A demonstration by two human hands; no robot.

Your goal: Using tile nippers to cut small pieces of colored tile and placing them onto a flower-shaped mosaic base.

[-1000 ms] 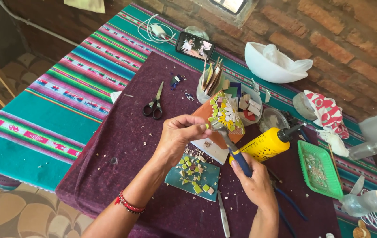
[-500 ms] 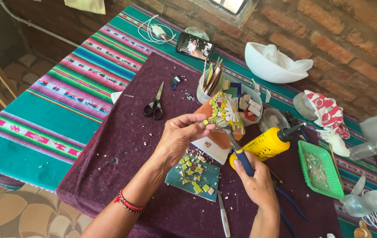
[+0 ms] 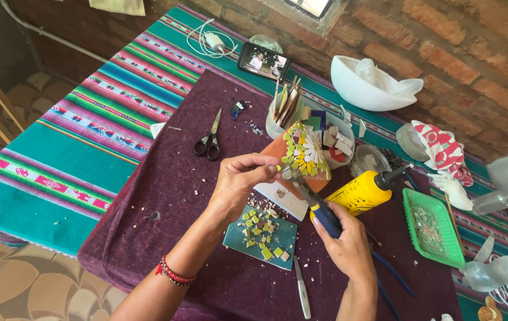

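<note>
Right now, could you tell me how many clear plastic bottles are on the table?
2: one clear bottle lies at the right edge beside the green tray; another clear bottle lies below it near the corner. Others may be out of frame.

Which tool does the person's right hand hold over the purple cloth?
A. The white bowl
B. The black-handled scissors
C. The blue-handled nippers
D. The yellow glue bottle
C: the right hand grips the blue-handled nippers, whose tip meets a small piece pinched by the left hand; the scissors, glue bottle and bowl lie untouched on the table.
</note>
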